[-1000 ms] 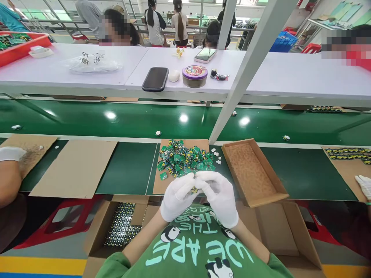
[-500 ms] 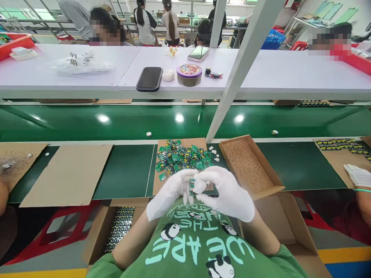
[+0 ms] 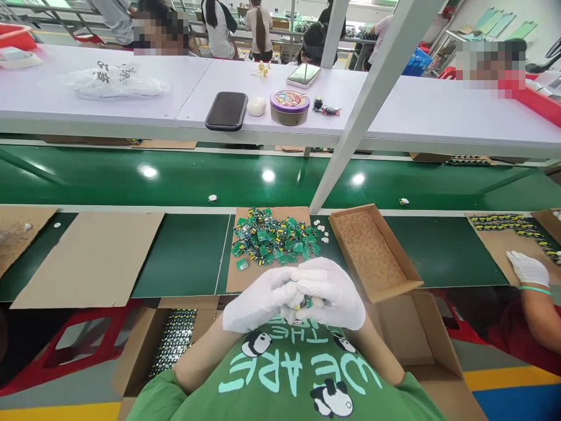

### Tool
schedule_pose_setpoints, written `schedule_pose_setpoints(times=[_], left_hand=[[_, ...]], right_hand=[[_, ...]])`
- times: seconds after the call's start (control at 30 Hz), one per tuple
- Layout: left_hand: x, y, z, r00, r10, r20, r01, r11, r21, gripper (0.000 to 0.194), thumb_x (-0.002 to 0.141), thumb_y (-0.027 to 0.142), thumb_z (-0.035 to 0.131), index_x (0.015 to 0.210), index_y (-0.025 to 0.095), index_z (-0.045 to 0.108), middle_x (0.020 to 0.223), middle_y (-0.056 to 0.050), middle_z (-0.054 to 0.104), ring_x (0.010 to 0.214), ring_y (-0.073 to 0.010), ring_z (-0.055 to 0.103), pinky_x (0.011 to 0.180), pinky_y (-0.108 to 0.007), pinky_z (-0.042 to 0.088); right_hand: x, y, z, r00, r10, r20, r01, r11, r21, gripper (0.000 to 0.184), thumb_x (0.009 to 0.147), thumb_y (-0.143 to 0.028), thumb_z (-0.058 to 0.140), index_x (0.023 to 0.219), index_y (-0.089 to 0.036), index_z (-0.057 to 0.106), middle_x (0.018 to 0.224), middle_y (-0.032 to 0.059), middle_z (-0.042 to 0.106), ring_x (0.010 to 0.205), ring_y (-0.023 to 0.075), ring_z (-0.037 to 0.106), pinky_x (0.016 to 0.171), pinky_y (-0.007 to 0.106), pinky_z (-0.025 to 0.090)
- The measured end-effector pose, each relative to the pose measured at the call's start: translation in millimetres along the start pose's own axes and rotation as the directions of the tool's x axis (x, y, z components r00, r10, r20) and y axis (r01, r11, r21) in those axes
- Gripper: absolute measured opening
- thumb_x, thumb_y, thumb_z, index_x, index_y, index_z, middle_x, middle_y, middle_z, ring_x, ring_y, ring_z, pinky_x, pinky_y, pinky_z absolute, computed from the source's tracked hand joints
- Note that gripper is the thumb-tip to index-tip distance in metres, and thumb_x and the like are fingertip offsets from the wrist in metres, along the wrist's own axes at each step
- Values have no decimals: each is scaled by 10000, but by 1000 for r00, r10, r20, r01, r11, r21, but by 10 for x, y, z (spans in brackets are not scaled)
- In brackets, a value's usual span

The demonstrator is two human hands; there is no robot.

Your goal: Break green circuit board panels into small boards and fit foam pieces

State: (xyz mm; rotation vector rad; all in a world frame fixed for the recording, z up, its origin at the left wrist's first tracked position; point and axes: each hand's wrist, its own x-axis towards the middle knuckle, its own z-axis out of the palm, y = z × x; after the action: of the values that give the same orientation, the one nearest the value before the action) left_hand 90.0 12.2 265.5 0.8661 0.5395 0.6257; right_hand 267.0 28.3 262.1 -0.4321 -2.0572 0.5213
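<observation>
My left hand (image 3: pixel 263 298) and my right hand (image 3: pixel 329 291), both in white gloves, meet close to my chest. Between them they hold a small green circuit board (image 3: pixel 307 302), mostly covered by the gloved fingers. The round white piece seen on it earlier is hidden now. Just beyond my hands a heap of small green circuit boards (image 3: pixel 274 237) lies on a cardboard sheet (image 3: pixel 233 280). Several small white round pieces (image 3: pixel 323 231) are scattered right of the heap.
An empty shallow cardboard tray (image 3: pixel 374 251) lies at the right, above an open box (image 3: pixel 416 333). A box of boards (image 3: pixel 175 336) stands low left. A slanted white post (image 3: pixel 350 128) rises behind. A co-worker's gloved hand (image 3: pixel 528 269) rests far right. Small white-topped pieces (image 3: pixel 213 199) sit on the green belt (image 3: pixel 184 175).
My hands have closed together around the circuit board, turning it so its white piece no longer shows. The co-worker's arm reaches further into view, and the camera has shifted slightly.
</observation>
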Motion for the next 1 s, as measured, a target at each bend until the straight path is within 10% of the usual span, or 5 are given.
schedule_pose_setpoints(times=[0.43,0.77,1.0], left_hand=[[-60,62,106,999,24,22,-26,997,75,494,857,620,513,884,145,649,814,-96,652,604,-162,573,535,-278,469],[-51,187,180,998,25,52,-38,963,267,244,847,355,557,803,135,654,825,-81,667,705,-182,586,664,-299,496],[18,200,259,999,-45,-11,46,938,345,27,721,140,554,735,159,567,632,25,541,537,-102,472,486,-214,367]], right_hand=[[-22,-181,56,985,117,-125,-127,989,-70,383,945,-437,492,1301,-298,460,1060,73,681,957,192,662,826,364,542],[-59,-157,-41,994,47,-94,-55,995,-84,386,920,-330,546,1288,-253,460,1017,83,656,949,187,644,811,360,548],[-95,-152,-154,993,14,121,21,960,-280,322,882,-310,572,1188,-217,539,910,60,644,897,195,629,787,346,549]])
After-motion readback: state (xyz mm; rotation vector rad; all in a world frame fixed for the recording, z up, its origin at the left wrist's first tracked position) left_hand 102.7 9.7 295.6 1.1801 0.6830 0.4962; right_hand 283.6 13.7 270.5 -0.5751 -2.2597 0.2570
